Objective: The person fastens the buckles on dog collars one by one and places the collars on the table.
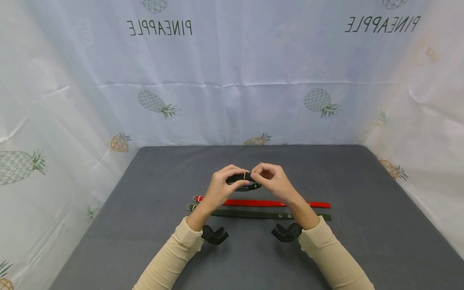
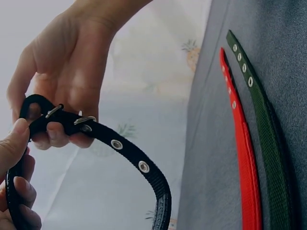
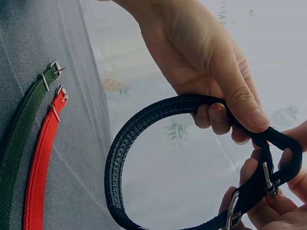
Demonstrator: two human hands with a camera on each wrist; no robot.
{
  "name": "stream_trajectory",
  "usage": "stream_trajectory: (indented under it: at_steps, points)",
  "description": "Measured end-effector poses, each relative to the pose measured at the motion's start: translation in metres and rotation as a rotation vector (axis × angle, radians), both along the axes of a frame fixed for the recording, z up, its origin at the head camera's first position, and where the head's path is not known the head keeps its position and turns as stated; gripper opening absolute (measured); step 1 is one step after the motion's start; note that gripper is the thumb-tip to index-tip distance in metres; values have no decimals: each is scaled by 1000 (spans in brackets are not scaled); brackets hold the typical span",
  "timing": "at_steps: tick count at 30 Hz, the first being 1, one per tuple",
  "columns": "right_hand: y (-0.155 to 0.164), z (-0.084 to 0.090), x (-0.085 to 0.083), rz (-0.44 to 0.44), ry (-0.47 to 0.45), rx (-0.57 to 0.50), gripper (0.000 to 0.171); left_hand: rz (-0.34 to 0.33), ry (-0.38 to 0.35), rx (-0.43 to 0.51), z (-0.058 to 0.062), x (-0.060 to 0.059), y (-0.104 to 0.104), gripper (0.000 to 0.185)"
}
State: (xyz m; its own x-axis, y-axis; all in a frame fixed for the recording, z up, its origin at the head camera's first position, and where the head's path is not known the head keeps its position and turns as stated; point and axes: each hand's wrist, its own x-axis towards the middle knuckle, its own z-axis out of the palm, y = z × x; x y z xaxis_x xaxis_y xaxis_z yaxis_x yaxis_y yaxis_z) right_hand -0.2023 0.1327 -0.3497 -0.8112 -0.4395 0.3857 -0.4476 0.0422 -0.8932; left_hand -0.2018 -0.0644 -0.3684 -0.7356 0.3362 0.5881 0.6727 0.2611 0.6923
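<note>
You have the black collar (image 1: 243,182) lifted above the grey counter (image 1: 362,241), curled into a loop. Your left hand (image 1: 222,186) pinches it beside the metal buckle (image 1: 245,176), and your right hand (image 1: 272,180) pinches the strap end there too. It looks like the buckling step; the next move likely calls for feeding the strap through. The red collar (image 1: 261,202) and green collar (image 1: 264,215) lie flat below.

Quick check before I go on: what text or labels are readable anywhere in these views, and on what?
"PINEAPPLE", mirrored, on the backdrop cloth, upper left.
"PINEAPPLE", mirrored, same cloth, upper right.
Right wrist view: a few letters at the cloth's top edge, too blurred to read.
Black collar, red collar, green collar: none visible.
</note>
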Motion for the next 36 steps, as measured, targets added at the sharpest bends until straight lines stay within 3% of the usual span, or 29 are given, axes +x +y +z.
stream_trajectory:
  at_steps: [5, 12, 21, 26, 30, 36]
  points:
    - [-3, -1, -1, -13, -18, 8, 18, -6, 31, -11, 0, 0, -1, 27]
    - [-1, -1, -2, -24, -133, 44, 19, -13, -14, -36, -1, 1, 1, 28]
    - [18, -9, -12, 182, -304, 108, 36, -23, -83, 29, -3, 1, -1, 26]
    - [20, -12, -14, 244, -283, 94, 30, -39, -93, -4, -4, 1, -1, 27]
    - [16, -12, -12, 205, -252, 89, 18, -44, -86, -42, -5, 1, -1, 29]
    - [14, -11, -8, 146, -258, 102, 16, -61, -81, -61, -7, 2, -2, 31]
